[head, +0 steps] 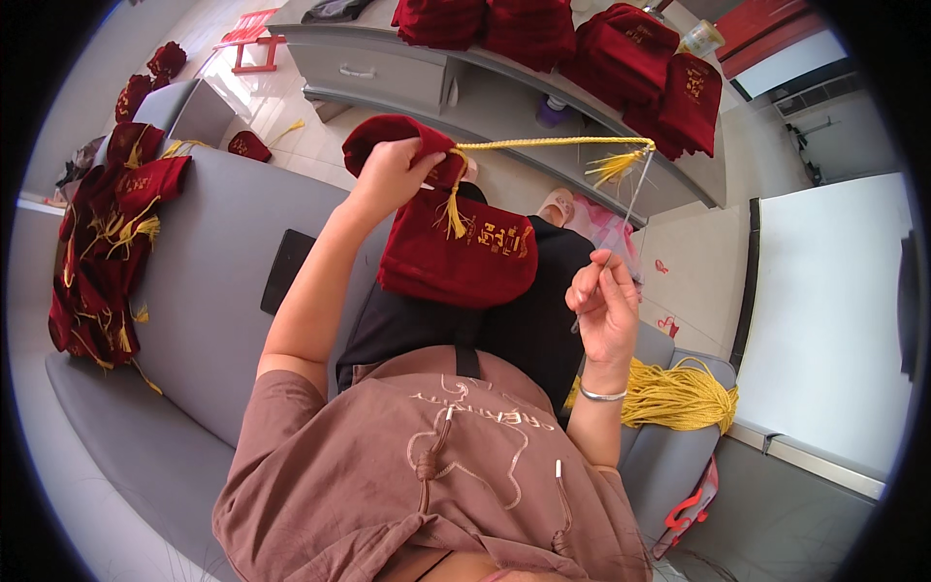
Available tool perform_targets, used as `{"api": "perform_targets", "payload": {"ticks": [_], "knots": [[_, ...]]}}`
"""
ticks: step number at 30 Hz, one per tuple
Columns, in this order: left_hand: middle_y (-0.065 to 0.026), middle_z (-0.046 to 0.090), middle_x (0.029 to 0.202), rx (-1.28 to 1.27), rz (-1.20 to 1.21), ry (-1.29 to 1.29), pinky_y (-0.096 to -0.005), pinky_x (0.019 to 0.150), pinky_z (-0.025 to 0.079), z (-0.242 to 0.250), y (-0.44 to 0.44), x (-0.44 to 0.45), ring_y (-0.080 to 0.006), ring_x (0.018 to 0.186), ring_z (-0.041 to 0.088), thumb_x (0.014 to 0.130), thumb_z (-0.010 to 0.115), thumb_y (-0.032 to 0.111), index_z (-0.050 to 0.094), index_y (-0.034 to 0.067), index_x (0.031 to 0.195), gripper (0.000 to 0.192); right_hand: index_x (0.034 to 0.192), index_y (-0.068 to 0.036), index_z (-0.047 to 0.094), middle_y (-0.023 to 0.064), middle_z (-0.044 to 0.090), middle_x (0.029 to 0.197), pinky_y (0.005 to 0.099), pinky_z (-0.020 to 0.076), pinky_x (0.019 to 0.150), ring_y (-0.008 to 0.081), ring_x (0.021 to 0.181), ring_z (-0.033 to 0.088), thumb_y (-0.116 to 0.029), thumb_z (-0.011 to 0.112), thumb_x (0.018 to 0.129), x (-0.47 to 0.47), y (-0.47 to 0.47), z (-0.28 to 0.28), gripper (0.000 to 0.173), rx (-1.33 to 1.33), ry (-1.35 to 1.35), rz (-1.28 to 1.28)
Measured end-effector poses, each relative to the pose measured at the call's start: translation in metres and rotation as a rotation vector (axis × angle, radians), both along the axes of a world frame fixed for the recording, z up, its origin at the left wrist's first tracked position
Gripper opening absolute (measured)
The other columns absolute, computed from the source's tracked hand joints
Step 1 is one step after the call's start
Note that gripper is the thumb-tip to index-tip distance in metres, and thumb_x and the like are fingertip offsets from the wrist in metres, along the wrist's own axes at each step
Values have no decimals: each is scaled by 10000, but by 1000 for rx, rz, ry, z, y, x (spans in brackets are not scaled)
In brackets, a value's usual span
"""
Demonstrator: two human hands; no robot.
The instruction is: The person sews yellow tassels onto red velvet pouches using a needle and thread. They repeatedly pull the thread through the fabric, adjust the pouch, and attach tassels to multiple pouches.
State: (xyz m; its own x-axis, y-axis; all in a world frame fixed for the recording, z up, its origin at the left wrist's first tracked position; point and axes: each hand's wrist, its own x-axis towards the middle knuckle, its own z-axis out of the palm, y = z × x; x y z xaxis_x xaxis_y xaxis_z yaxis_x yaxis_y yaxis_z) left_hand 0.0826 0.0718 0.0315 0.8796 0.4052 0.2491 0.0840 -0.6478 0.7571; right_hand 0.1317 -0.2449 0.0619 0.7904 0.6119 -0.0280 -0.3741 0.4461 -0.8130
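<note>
My left hand (393, 171) grips the mouth of a dark red velvet drawstring pouch (378, 134), the thumb pressed on its near side. Out of that pouch a yellow braided cord (553, 142) runs taut to the right. Its far end is caught on the tip of a thin metal threading hook (638, 185), where a yellow tassel (614, 167) dangles. The hook's shank is pinched between thumb and fingers of my right hand (605, 305). Another yellow tassel (454, 211) hangs beside my left thumb. On my lap lies a stack of red velvet pouches (458, 254) with gold print.
Corded pouches (102, 276) are heaped on the grey sofa (211, 240) at left, near a black phone-like slab (287, 269). A bundle of yellow cords (680, 396) rests at right. Piled pouches (625, 54) cover part of the grey table (509, 73) ahead. A red stool (251, 44) stands beyond.
</note>
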Motion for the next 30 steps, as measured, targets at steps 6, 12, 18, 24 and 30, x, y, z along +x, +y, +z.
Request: {"api": "perform_targets", "payload": {"ticks": [6, 12, 18, 24, 30], "knots": [[-87, 676, 713, -267, 36, -197, -298, 546, 451, 40, -10, -5, -107, 602, 572, 857, 719, 185, 667, -52, 860, 243, 1040, -59, 594, 88, 673, 911, 280, 510, 749, 164, 826, 635, -117, 595, 942, 18, 25, 25, 113, 1, -139, -14], [-59, 703, 816, -604, -145, -94, -262, 656, 505, 58, -46, -22, -79, 723, 617, 863, 711, 153, 683, -36, 929, 202, 1003, -45, 582, 121, 690, 885, 236, 550, 649, 173, 775, 683, -85, 611, 930, 24, 57, 56, 88, -43, -285, -62], [-5, 685, 826, -915, -241, 19, -218, 685, 498, 51, -68, -33, -56, 751, 605, 875, 703, 126, 697, -14, 985, 178, 970, -18, 583, 140, 691, 860, 242, 588, 611, 192, 749, 701, -86, 624, 920, 25, 82, 61, 93, -133, -385, -172], [-10, 693, 830, -891, -266, 35, -221, 674, 498, 44, -74, -38, -56, 755, 611, 866, 715, 137, 704, -1, 984, 182, 945, -17, 589, 140, 688, 852, 240, 585, 592, 190, 745, 700, -92, 631, 918, 28, 85, 54, 91, -210, -397, -219], [-25, 703, 842, -845, -244, 36, -233, 672, 503, 37, -76, -38, -64, 758, 624, 857, 725, 145, 703, 0, 985, 194, 942, -17, 590, 133, 687, 844, 235, 581, 589, 183, 738, 699, -97, 635, 917, 29, 87, 50, 95, -251, -428, -216]]}}
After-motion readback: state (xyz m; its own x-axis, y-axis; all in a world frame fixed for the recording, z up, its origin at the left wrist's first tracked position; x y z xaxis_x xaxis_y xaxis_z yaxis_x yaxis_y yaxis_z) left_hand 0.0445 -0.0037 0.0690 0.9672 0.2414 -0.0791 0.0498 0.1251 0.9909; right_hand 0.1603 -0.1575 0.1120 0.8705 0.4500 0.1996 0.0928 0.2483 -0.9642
